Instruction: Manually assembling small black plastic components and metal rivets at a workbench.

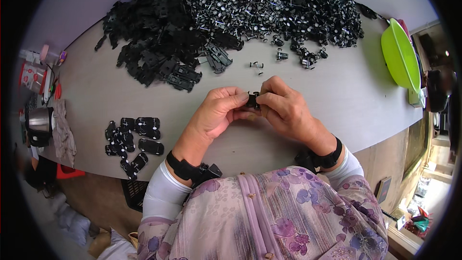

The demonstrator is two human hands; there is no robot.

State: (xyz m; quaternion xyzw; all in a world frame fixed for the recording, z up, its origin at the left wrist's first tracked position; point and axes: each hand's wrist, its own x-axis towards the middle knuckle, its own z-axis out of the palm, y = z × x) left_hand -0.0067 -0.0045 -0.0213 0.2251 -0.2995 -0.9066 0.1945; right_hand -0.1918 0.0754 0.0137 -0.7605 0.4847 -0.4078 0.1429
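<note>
Near the middle of the table, both hands meet around a small black toy car chassis (252, 100). My left hand (214, 111) pinches it from the left between thumb and fingers. From the right, my right hand (288, 110) has its thumb and fingertips pressed against the same part. Fingers cover much of the chassis, so its details are hard to make out. Just beyond the hands lies a loose wheel axle (257, 65) with small wheels. A few wheeled pieces (308, 58) sit farther to the right, and black chassis parts (183, 74) lie to the left.
Along the far side are heaped black car chassis (154, 24), wheel axles (236, 0) and dark wheeled pieces (322, 12). Several small black toy cars (150, 147) rest at the left. A lime-green basin (400, 55) leans at the right edge; a crumpled cloth (63, 132) hangs at the left edge.
</note>
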